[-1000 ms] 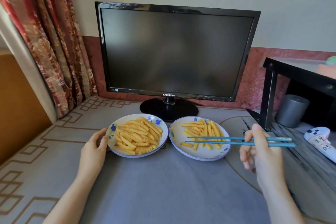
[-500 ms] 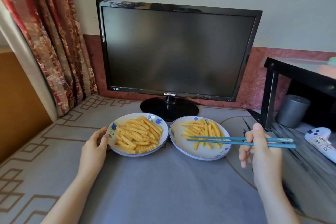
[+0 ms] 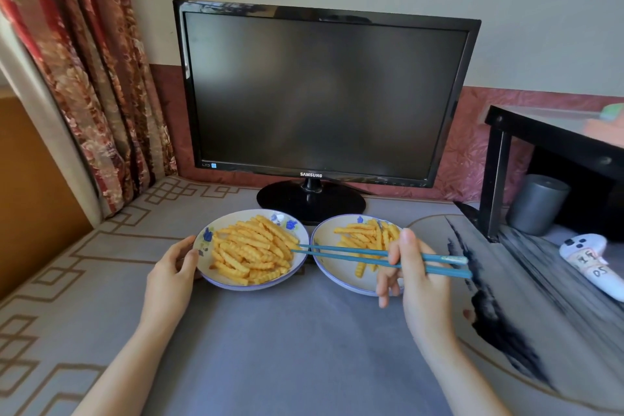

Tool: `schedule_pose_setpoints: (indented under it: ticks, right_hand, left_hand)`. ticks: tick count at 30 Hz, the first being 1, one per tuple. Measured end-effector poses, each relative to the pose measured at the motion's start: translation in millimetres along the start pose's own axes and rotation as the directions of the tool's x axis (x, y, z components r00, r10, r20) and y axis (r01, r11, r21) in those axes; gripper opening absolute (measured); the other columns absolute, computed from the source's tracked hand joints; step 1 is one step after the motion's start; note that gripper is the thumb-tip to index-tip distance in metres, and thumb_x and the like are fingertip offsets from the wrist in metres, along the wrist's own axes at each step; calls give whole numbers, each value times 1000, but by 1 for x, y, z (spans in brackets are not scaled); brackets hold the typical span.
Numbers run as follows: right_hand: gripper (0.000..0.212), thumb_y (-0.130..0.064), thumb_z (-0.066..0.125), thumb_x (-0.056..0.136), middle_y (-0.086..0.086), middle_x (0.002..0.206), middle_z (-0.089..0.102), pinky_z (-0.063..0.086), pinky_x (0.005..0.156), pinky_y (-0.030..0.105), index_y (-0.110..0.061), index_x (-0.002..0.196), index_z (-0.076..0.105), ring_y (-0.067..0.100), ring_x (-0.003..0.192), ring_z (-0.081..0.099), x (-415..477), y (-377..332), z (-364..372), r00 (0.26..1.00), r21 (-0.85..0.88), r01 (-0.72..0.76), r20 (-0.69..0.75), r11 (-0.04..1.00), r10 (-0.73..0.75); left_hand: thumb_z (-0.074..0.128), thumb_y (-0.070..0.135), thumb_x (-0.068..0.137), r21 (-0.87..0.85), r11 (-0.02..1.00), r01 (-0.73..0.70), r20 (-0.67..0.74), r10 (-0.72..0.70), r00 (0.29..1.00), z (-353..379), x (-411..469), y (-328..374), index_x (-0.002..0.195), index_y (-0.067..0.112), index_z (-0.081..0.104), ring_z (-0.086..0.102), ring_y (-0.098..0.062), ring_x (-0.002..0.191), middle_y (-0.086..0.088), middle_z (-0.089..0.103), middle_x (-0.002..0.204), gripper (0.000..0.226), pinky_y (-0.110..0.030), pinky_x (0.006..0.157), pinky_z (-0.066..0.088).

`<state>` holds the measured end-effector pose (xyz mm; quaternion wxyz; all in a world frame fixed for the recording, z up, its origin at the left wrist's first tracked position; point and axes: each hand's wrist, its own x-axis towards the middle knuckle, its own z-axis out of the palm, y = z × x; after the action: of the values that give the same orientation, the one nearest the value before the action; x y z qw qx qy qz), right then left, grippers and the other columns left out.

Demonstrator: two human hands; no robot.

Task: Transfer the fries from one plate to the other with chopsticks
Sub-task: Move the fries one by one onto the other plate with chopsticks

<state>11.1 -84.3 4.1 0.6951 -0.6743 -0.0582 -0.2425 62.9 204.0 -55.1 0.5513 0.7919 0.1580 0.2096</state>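
Two white plates with blue flowers sit side by side in front of the monitor. The left plate [image 3: 209, 268] carries a big heap of crinkle fries [image 3: 253, 252]. The right plate [image 3: 332, 272] holds a smaller pile of fries [image 3: 368, 236]. My left hand [image 3: 170, 275] grips the left plate's near-left rim. My right hand [image 3: 417, 275] holds a pair of blue chopsticks [image 3: 344, 253] that reach left across the right plate. Their tips touch the fries at the right edge of the left plate. No fry is lifted.
A black monitor [image 3: 324, 94] on a round stand [image 3: 310, 204] stands just behind the plates. At the right are a black shelf frame [image 3: 496, 172], a grey cylinder [image 3: 538, 203] and a white game controller [image 3: 591, 260]. A patterned curtain [image 3: 84, 78] hangs at the left.
My right hand has moved left with the chopsticks. Their tips went from over the right plate to the right edge of the left plate's fries. My left hand stays on the rim.
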Motion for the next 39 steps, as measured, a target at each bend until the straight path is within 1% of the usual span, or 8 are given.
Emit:
schedule_pose_setpoints:
  ticks: [4,7,10,13,16,19,32,39]
  right_hand:
    - [42,-31,38,100,16,42,51,34,44,20,-17,61,46,24,34,45,0,7,1,995,-38,7,104,999,-3]
    - [43,-36,40,99,18,43,52,33,43,22,-19,61,48,24,34,46,-1,8,-1,989,-50,17,150,999,-9]
    - [41,-33,39,97,18,42,51,31,41,23,-7,66,47,23,32,44,-1,4,-7,996,-33,17,85,999,-14]
    - [40,-27,37,101,14,41,50,30,40,24,-7,68,46,22,31,42,4,2,-21,998,-44,30,-53,999,-33]
    - [40,-27,38,101,17,43,47,30,36,18,-6,69,45,21,32,40,9,1,-34,989,-75,41,-136,996,-51]
    - [38,-24,38,102,23,48,45,30,35,15,-5,69,45,19,32,39,10,0,-40,987,-109,46,-149,993,-62]
    - [42,-29,40,101,17,44,49,30,36,15,-7,66,48,22,35,39,9,6,-41,992,-170,4,-122,985,-24]
    - [42,-28,40,101,22,45,47,32,36,14,-6,66,46,24,34,41,6,1,-33,978,-104,25,-203,994,-46]
  left_hand:
    - [46,15,98,-8,1000,0,2,0,1000,0,0,0,126,14,59,64,-23,88,-3,65,108,31,-28,79,40]
    - [47,16,98,-4,1000,-6,2,6,1000,0,1,0,125,15,59,64,-25,94,-4,66,112,30,-29,82,41]
    - [47,16,98,4,1000,-8,5,8,1000,-1,1,-1,125,15,60,63,-24,96,-3,66,112,30,-29,82,41]
    - [46,16,98,14,1000,-22,8,22,1000,-1,2,-2,124,17,60,63,-24,100,-3,66,113,30,-30,83,42]
    - [46,17,98,13,1000,-16,9,16,1000,-1,2,-3,124,18,60,63,-22,96,-1,65,110,29,-29,81,41]
    - [46,16,98,7,1000,-12,8,12,1000,0,2,-2,126,16,59,63,-23,94,-2,65,110,30,-29,80,41]
    - [47,18,98,5,1000,-8,9,8,1000,0,4,-5,126,16,59,64,-24,99,-3,66,113,31,-32,84,44]
    - [47,16,98,1,1000,-6,9,6,1000,0,4,-4,127,14,59,65,-23,92,-4,67,111,32,-31,82,43]
